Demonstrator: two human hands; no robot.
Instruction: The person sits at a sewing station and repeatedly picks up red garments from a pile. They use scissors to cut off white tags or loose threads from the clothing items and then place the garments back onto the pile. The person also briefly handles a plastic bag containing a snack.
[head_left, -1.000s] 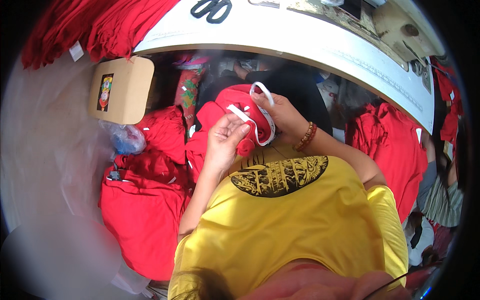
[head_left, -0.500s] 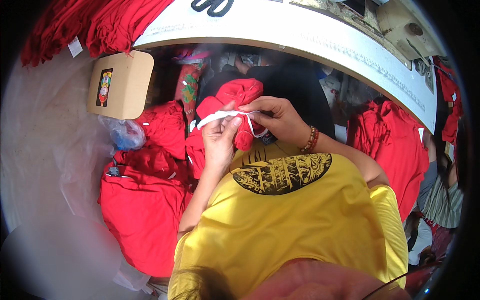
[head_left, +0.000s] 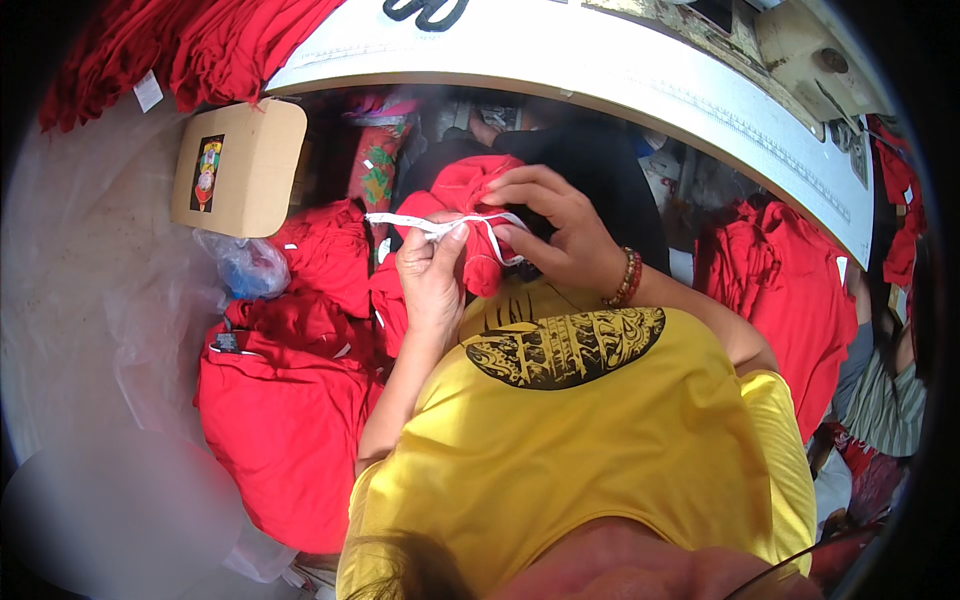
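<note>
A gathered bundle of red cloth [head_left: 470,182] sits in front of my yellow shirt, over my dark-trousered lap. Round its middle runs a narrow white fabric strip [head_left: 398,219], one loose end sticking out to the left and a loop curving on the right. My left hand [head_left: 430,275] is closed, pinching the strip against the bundle between thumb and fingers. At the bundle's right side is my right hand [head_left: 575,235], its thumb and fingers apart, fingertips against the red cloth. A beaded bracelet [head_left: 627,278] circles the right wrist.
Ahead stretches a white table edge [head_left: 520,55] with ruler markings; part of a machine [head_left: 820,55] stands at far right. Red garments lie in heaps at left [head_left: 285,400] and right [head_left: 775,290]. A cardboard box [head_left: 245,170] stands at left beside a clear plastic bag [head_left: 250,265].
My right hand's pinch on the white strip has loosened, its fingers spreading upward over the cloth. The strip's loose end now reaches farther left past my left hand.
</note>
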